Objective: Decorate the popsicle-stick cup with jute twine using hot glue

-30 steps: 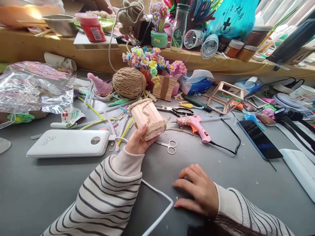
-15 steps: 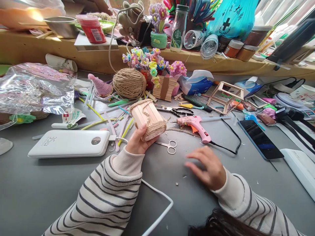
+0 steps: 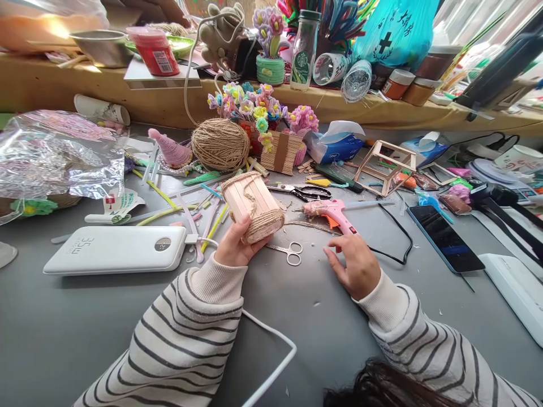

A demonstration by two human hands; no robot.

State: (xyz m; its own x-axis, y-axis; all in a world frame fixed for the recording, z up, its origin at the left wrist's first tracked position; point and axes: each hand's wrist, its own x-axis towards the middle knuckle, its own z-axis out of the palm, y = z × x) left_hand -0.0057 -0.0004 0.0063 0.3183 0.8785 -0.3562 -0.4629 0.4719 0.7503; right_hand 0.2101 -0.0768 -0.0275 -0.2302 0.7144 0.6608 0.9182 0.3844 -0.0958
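My left hand [image 3: 233, 247] grips a small barrel [image 3: 251, 204] made of craft sticks and bound with twine, tilted above the grey table [image 3: 68, 322]. My right hand [image 3: 355, 264] rests on the table with fingers stretched out, its fingertips at the handle of a pink glue gun [image 3: 332, 212]. It holds nothing. Small silver scissors [image 3: 289, 252] lie between my two hands. A strand of twine [image 3: 307, 225] trails from the barrel toward the glue gun.
A white power bank [image 3: 114, 250] with a cable lies at left, a ball of twine [image 3: 220, 144] and a stick basket of pipe-cleaner flowers [image 3: 271, 127] behind. Black scissors [image 3: 304, 192], a stick frame [image 3: 384, 163] and a phone [image 3: 445, 230] are at right. A cluttered shelf runs along the back.
My right hand has moved forward from near the table's front edge up to the pink glue gun. My left hand has kept the barrel in place.
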